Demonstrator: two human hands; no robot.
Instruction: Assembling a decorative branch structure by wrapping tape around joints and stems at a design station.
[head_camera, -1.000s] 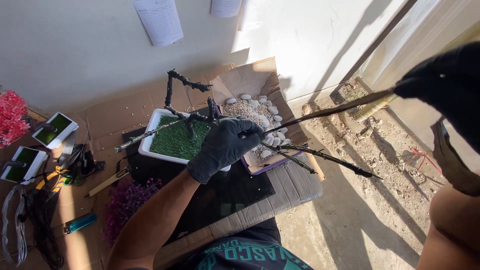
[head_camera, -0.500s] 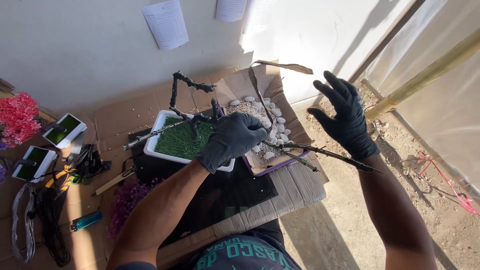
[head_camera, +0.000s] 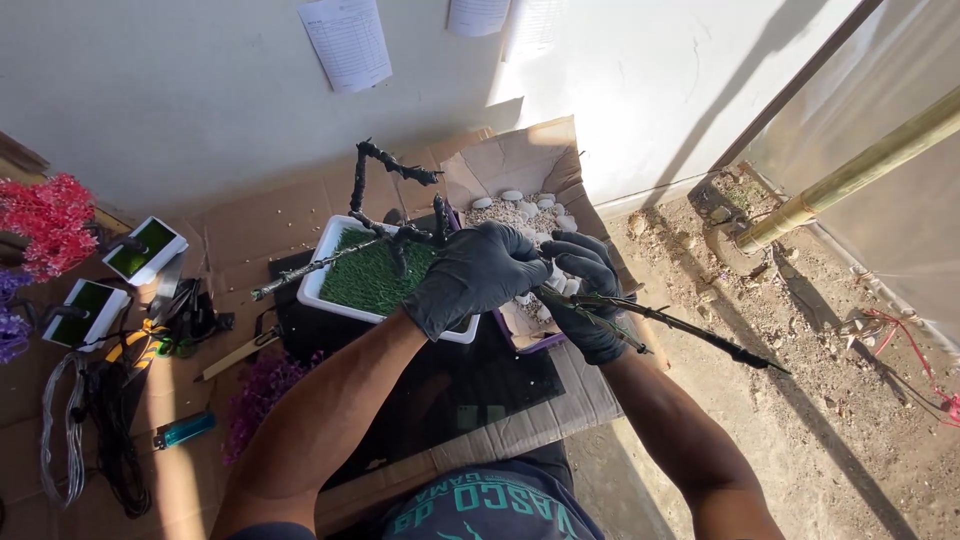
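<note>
A white rectangular tray (head_camera: 322, 262) filled with green artificial grass (head_camera: 370, 280) stands on cardboard. A black wire tree trunk with bent branches (head_camera: 385, 165) rises from it. My left hand (head_camera: 480, 275), in a black glove, is closed around the trunk above the grass. My right hand (head_camera: 585, 295), also gloved, grips a long thin black branch (head_camera: 700, 335) that reaches out to the right over the dirt. Both hands meet at the tray's right end.
An open cardboard box with white pebbles (head_camera: 520, 205) sits behind the hands. At the left lie small white pots with grass (head_camera: 145, 248), pink flowers (head_camera: 50, 215), purple flowers (head_camera: 265, 390), wire coils (head_camera: 70, 440), tools, and a blue lighter (head_camera: 185, 428). Bamboo pole (head_camera: 850, 180) at right.
My right hand came in from the raised, open position at the right and closed on the long black branch beside my left hand. My left hand stayed on the trunk.
</note>
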